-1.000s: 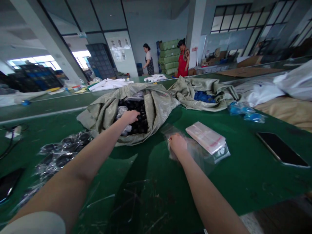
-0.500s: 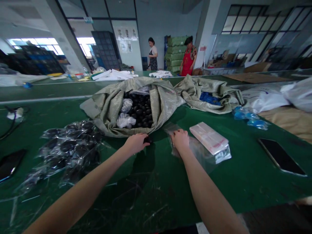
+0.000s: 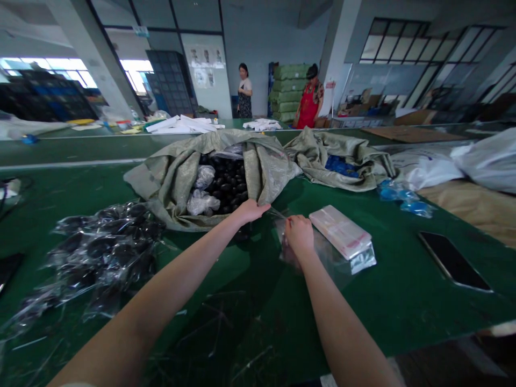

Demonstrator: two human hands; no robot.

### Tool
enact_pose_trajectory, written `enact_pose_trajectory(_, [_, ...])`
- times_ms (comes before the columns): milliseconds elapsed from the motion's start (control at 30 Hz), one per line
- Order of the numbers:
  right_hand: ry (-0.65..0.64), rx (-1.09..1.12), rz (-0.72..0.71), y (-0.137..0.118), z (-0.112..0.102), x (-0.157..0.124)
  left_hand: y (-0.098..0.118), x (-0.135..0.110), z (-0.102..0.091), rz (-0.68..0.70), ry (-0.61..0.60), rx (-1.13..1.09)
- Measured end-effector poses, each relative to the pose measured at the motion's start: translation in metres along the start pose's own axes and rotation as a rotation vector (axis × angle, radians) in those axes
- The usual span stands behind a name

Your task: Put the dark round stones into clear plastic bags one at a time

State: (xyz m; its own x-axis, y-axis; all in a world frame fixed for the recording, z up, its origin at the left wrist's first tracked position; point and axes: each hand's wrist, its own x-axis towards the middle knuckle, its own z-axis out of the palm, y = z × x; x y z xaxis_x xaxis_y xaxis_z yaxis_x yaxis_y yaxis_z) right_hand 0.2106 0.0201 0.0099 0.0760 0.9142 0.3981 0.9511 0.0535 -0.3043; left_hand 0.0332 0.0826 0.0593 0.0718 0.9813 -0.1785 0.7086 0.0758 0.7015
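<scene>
No legible text, label or number on any surface.

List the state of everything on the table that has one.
Grey sack, open, black parts showing.
Second sack, open, blue pieces showing.
Clear bag, lying on the table, held.
Right hand, shut on clear bag.
Left hand, fingers extended toward it, grip unclear.
Bag stack, flat, untouched.
Phone, face up, screen dark.

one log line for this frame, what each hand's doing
left hand: at front edge of sack, grip unclear | right hand: pinching clear bag on green table | nearby: stack of flat bags, phone
</scene>
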Motion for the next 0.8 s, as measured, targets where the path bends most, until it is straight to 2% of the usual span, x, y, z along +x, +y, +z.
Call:
enact_pose_trajectory(100, [0.103,0.084,-0.041,-0.001,-0.007,0.0,0.017,0.014,0.005,-0.093,-0.027,-0.187])
enact_pose_trajectory(233, [0.141,0.139,-0.075,-0.002,-0.011,0.0,0.031,0.018,-0.002,-0.055,-0.085,-0.281])
enact_pose_trajectory(367, [-0.011,0.037,-0.016,0.001,0.0,-0.001,0.031,0.014,-0.015,0.03,-0.056,-0.338])
enact_pose_trajectory(467, [-0.168,-0.038,0.015,0.007,0.009,-0.003,0.023,0.01,-0.027,0.111,0.049,-0.373])
enact_pose_trajectory(533, [-0.2,-0.065,0.027,0.011,0.011,-0.004,0.017,0.004,-0.037,0.16,0.132,-0.37])
enact_pose_trajectory(667, [-0.095,-0.053,0.068,0.011,0.004,-0.004,0.004,-0.019,-0.057,0.212,0.273,-0.319])
enact_pose_trajectory(733, [0.023,0.099,0.036,0.003,-0.002,-0.003,-0.001,-0.035,-0.066,0.206,0.309,-0.276])
enact_pose_trajectory(800, [0.105,0.381,-0.029,-0.013,-0.009,-0.003,-0.006,-0.051,-0.071,0.2,0.313,-0.248])
